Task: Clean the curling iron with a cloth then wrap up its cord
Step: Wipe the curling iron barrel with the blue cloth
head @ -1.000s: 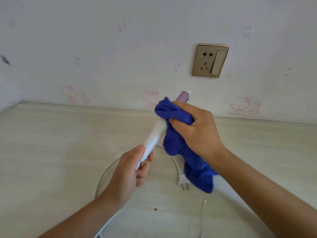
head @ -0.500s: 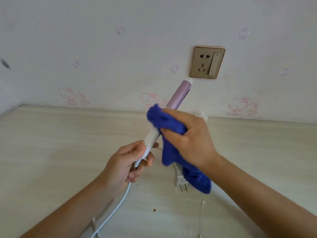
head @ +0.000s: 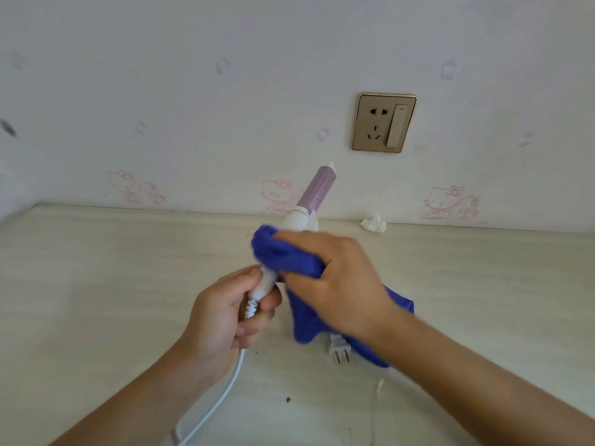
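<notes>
The curling iron (head: 317, 191) has a white handle and a lilac barrel and points up toward the wall. My left hand (head: 225, 312) grips the bottom end of its handle at the cord's strain relief. My right hand (head: 335, 278) holds a blue cloth (head: 289, 255) wrapped round the middle of the handle; the rest of the cloth hangs down to the table. The white cord (head: 222, 397) runs from under my left hand to the bottom edge. Its plug (head: 339, 349) lies on the table under the cloth's edge.
A pale wooden table (head: 96, 284) meets a white wall with pink cartoon stickers. A gold wall socket with a switch (head: 383, 123) is above the iron. A crumpled white tissue (head: 373, 224) lies by the wall. A thin white wire (head: 375, 410) and some crumbs lie near the front.
My right hand slid the cloth down from the barrel to the white handle, baring the lilac barrel. My left hand shifted lower, onto the end of the handle.
</notes>
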Demonstrator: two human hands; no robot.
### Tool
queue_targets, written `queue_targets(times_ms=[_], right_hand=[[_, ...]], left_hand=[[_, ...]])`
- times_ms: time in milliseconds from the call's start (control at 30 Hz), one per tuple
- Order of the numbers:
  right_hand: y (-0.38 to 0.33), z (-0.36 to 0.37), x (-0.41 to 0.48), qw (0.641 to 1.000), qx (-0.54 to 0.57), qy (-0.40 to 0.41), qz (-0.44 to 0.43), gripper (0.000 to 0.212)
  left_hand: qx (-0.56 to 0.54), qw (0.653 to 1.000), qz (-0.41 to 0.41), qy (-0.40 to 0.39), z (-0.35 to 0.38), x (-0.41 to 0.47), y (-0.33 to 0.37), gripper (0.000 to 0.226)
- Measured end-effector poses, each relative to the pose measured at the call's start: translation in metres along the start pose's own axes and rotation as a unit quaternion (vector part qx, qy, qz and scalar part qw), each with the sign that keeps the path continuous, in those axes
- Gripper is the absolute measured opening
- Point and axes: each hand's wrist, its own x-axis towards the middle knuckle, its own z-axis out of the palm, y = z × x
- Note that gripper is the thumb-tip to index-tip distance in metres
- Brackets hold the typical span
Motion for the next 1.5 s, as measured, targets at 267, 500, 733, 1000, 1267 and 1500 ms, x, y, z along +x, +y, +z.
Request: queue_targets(times_ms=[267,500,733,1000,1267,1500], right_hand=[[0.000,-0.030,0.017,0.994,-0.017,0.101,0.048,0.035],[-0.023,0.012,-0.009,0.999,-0.026,-0.031,-0.011,0.037],[-0.003,-0.031,0.014,0.995,-0.008,0.089,0.047,0.035],[-0.005,0.000,0.002,0.997,-0.006,0.068,-0.020,0.045],[-0.015,0.013,-0.010,0.992,-0.006,-0.058,-0.113,0.043],[-0.001,-0.011,0.006,0.996,0.036,0.030,-0.074,0.040]], left_hand=[[0.061,0.997,0.034,0.043,0.010,-0.004,-0.007,0.032],[0.063,0.989,0.062,0.115,0.012,-0.003,-0.013,0.032],[-0.033,0.999,-0.007,0.026,0.012,-0.006,-0.011,0.030],[-0.135,0.989,-0.061,0.028,0.015,-0.007,0.001,0.051],[-0.092,0.990,-0.060,0.084,0.012,-0.004,0.003,0.044],[-0.154,0.982,-0.101,-0.036,0.011,-0.006,0.005,0.047]])
